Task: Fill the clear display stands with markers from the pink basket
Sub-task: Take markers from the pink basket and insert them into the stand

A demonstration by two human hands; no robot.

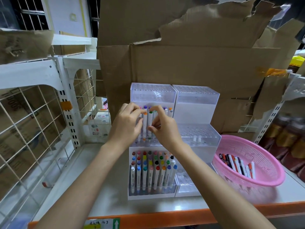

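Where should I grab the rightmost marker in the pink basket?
Probably pinch the rightmost marker around its white mid-barrel, coming from above into the open pink basket. It lies flat at the pile's edge, so bare mesh on its right leaves room for the fingers.

Left hand [127, 123] and right hand [162, 128] pinch, held close together.

The clear display stands [153, 92] are glossy see-through plastic. The markers [155, 176] have smooth white plastic barrels and shiny coloured caps. The pink basket [247, 146] is perforated plastic with a slight sheen. The cardboard [189, 63] is matt brown, rough at its torn edges; the wire grid [33, 121] looks like white-coated metal; the shelf [112, 195] is smooth.
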